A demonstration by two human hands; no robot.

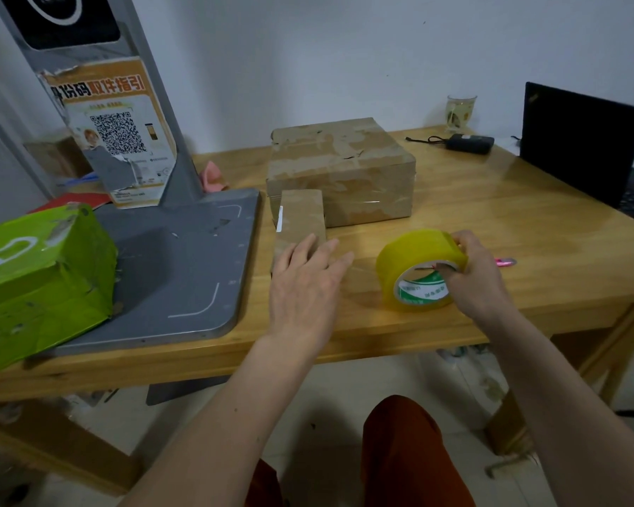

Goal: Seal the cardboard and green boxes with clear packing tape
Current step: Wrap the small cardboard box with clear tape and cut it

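The right hand has its grip closed on the roll of tape: the fingers curl over the top rim and a fingertip hooks into the core, so the roll stands on edge on the bench. The roll is thick and yellowish-clear, with a white and green printed label inside the core, which faces the camera. A thin clear strip seems to run from the roll toward the left hand, though it is too faint to be sure.

The left hand lies flat with straight, slightly spread fingers, its grip loose and holding nothing; the fingertips rest on the near end of the small cardboard box. This box is narrow, brown and glossy with tape, with a white sliver on its left edge. Its far end sits right against the front of the large cardboard box, which is squat, worn and shiny with wrinkled tape.

The green box sits well to the left, at the bench's near edge, partly on the grey scanner base; it is bright green with white markings and scuffed, taped seams.

A pink pen lies just right of the right hand. Farther back stand a glass, a black adapter and a laptop.
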